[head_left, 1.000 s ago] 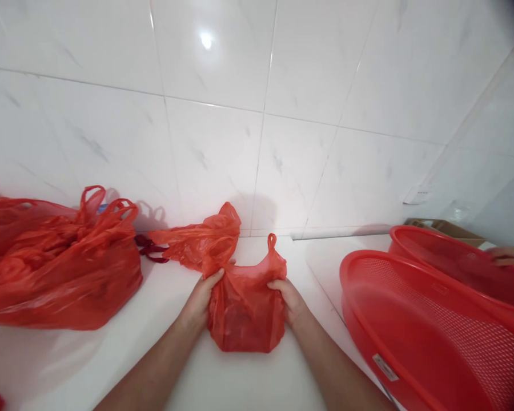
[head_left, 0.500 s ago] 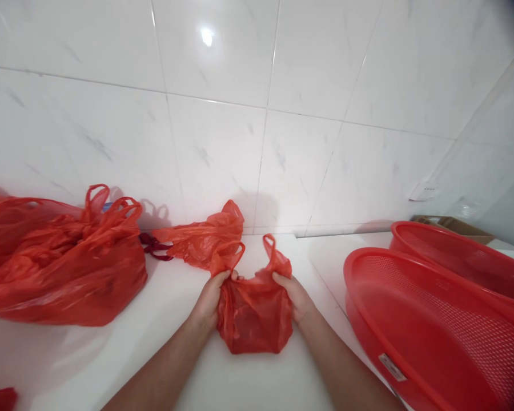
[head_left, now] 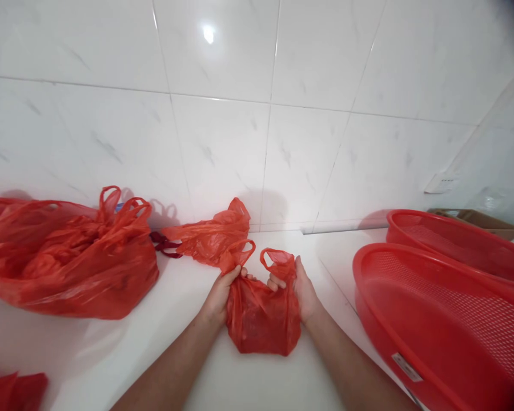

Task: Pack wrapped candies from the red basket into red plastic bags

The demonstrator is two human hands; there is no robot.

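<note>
Red plastic bag [head_left: 263, 328], small and thin-walled, at the lower centre of the frame, held upright by its two sides above or on a white table [head_left: 235, 385]; whether its base touches the surface cannot be told. The left hand [head_left: 218, 297] is closed on the bag's upper left side, thumb on the near face just below the loop handle, fingertips showing past the rim. The right hand [head_left: 307, 294] grasps the upper right side more loosely: the thumb points up along the outer edge, while curled fingertips appear at the opening, below the second handle. Both palms are largely concealed, and how firmly either hand presses is not visible. A darker tone shows through the film, but the contents, if any, cannot be made out.

Behind the left handle, at centre, lies a crumpled bag [head_left: 209, 234], its near edge partly covered; a dark red strap [head_left: 167, 245] emerges beside it. A large bag [head_left: 107, 285] filled with bunched red film occupies the left of the frame. Red material [head_left: 19, 391] at lower left is cut off by the border. At right, the front basket [head_left: 415, 325] runs out of frame and partly hides the rear basket [head_left: 449, 240], behind which a cardboard box [head_left: 488, 222] is only partly seen.
</note>
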